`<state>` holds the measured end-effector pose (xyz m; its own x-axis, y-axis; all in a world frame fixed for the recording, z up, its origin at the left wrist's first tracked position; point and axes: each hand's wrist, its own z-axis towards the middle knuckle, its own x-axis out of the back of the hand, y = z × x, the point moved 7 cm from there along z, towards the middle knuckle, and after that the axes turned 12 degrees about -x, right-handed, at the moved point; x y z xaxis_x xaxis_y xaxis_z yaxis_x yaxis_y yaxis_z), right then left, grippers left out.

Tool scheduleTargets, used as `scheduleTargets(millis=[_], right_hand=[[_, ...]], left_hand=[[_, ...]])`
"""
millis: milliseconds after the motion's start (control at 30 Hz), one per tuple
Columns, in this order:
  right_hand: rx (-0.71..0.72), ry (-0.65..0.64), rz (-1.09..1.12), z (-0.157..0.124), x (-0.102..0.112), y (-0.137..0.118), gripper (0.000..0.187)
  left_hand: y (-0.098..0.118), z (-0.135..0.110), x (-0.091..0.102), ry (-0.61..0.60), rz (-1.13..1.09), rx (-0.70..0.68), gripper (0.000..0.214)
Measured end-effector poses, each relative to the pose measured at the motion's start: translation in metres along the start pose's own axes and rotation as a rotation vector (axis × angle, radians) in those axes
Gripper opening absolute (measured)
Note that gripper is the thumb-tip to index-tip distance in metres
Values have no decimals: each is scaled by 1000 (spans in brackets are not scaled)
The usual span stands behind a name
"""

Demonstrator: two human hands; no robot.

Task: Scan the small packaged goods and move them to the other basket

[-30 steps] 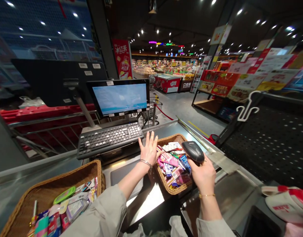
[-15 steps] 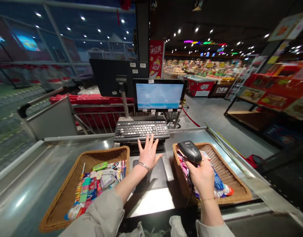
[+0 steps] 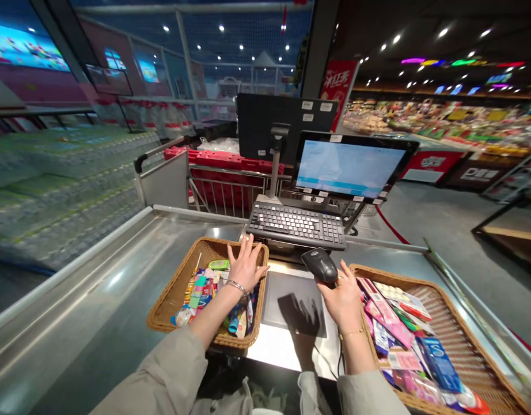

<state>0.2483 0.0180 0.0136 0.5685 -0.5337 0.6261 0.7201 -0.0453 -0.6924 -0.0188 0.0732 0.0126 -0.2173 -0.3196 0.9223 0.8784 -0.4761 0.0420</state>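
My left hand [image 3: 245,266] is spread open above the right side of the left wicker basket [image 3: 162,305], with nothing in it. Small packets and a green item [image 3: 219,264] lie in that basket, partly covered by my forearm. In my right hand [image 3: 345,297] is a black barcode scanner [image 3: 319,265], held over the counter between the two baskets. The right wicker basket [image 3: 477,340] stands beside my right wrist. It contains several packaged goods, among them a blue packet [image 3: 438,363] and a pink one [image 3: 395,323].
A keyboard [image 3: 298,223] and a lit screen [image 3: 343,167] stand behind the baskets, beside a second monitor [image 3: 283,124] seen from its back. A dark grey plate [image 3: 274,300] is set in the metal counter [image 3: 118,288]. Beyond stands a trolley [image 3: 226,193].
My view has turned left. My left hand has gone from near the keyboard to over the left basket. The scanner has moved from above the right basket to between the baskets.
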Motion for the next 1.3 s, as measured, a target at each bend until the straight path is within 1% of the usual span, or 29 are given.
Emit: scheduleTargets(millis=[100,200,300,433,667,867,967,1033,1167,1300], right_hand=[[30,-47,-3,-1,-20,-6,27],[61,-100,-17,-3,-37,-13,27],[97,-142,-25,-6,-50,-20,25],[119,-179,-21,-10,-63,-28,25],[139,-248,-7,-17,-80,-38,24],[145,-278,-11,-21,-90,-41,25],[162,-282,-5,-22,-91,-43,25],[166,-284,-1,-22,-91,-44,24],[159,-295,4,-22,-90,-43,25],[150,-300,13,-22,-90,-41,24]], left_hand=[[-29,-18,-3,-18,21,77,61],[-50,-36,-7,-37,36,134,59],[-63,-51,-12,-80,34,178,56],[-71,-69,-19,-133,32,220,56],[-70,-95,-33,-261,11,257,63],[-57,-111,-55,-495,-51,264,82],[-52,-115,-63,-560,-79,264,87],[-53,-114,-64,-573,-86,271,85],[-52,-109,-60,-580,-86,282,69],[-39,-103,-63,-616,-98,249,56]])
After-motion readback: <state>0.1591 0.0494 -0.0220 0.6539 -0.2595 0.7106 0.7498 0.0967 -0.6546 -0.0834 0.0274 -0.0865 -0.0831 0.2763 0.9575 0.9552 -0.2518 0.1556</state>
